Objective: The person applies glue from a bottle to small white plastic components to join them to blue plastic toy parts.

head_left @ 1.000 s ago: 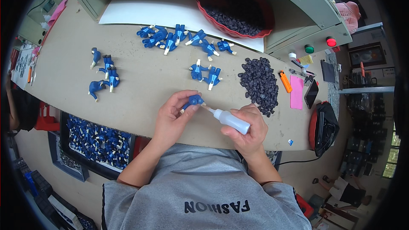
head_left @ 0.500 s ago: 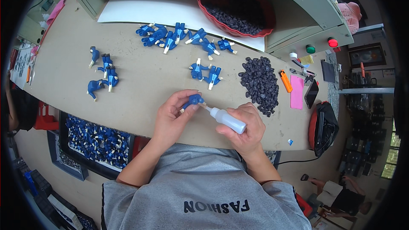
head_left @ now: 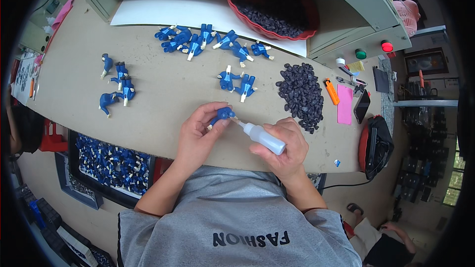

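Between the thumb and fingers of my left hand [head_left: 199,136] is a small blue figurine [head_left: 225,113] with cream-coloured parts. My right hand [head_left: 286,147] is closed around a white squeeze bottle [head_left: 264,138]. The bottle's thin tip points left and meets the figurine, or comes very close to it. Beyond my hands, two blue figurines [head_left: 245,88] lie side by side on the table. A heap of small dark pieces [head_left: 301,96] lies to their right.
Several more figurines [head_left: 195,45] lie toward the back, others [head_left: 121,75] at left. A red bowl [head_left: 312,34] of dark pieces stands at the far side. An orange cutter [head_left: 332,92], pink paper [head_left: 344,104] and phone [head_left: 361,107] lie right. Below left stands a figurine-filled tray [head_left: 113,163].
The figurine and bottle tip have turned or shifted only slightly, and both grips stay the same. At lower right, another person has moved lower in the view.
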Demonstrator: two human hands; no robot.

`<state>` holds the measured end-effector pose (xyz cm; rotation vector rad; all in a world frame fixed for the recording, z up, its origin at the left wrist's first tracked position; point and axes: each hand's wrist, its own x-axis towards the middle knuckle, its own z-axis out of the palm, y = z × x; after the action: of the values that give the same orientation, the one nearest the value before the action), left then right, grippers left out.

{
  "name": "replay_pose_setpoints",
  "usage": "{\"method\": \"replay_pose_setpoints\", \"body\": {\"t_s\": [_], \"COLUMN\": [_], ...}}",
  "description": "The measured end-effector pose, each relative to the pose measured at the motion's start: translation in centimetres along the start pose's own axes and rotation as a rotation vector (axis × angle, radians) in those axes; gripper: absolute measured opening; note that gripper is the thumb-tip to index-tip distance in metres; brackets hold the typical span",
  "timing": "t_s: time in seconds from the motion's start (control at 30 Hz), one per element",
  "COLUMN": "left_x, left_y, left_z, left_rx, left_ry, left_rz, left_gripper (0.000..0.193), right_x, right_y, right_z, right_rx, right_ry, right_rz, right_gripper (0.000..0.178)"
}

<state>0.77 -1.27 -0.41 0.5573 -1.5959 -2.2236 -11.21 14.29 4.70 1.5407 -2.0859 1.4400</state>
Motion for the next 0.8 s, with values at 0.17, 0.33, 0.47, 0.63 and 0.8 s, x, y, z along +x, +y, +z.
{"method": "replay_pose_setpoints", "body": {"t_s": [0.17, 0.33, 0.47, 0.63, 0.8], "left_x": [-0.06, -0.09, -0.09, -0.03, -0.04], "left_y": [-0.1, -0.07, -0.01, 0.03, 0.07], "left_z": [-0.03, 0.02, 0.01, 0.05, 0.06], "left_rx": [-0.02, -0.033, -0.02, -0.007, -0.014], "left_ry": [0.007, 0.012, 0.016, 0.014, 0.016], "left_rz": [-0.003, -0.003, -0.007, 0.0, -0.013], "left_gripper": [0.032, 0.031, 0.031, 0.031, 0.032], "right_x": [-0.01, 0.04, 0.0, 0.0, -0.26], "right_y": [-0.23, -0.39, -0.33, -0.32, 0.0], "right_z": [-0.1, -0.39, -0.23, -0.19, -0.33], "right_rx": [-0.01, 0.02, 0.037, 0.04, 0.077], "right_ry": [0.001, -0.004, -0.006, -0.015, 0.014], "right_rz": [0.003, 0.017, 0.025, 0.032, 0.046], "right_gripper": [0.054, 0.054, 0.053, 0.052, 0.051]}}
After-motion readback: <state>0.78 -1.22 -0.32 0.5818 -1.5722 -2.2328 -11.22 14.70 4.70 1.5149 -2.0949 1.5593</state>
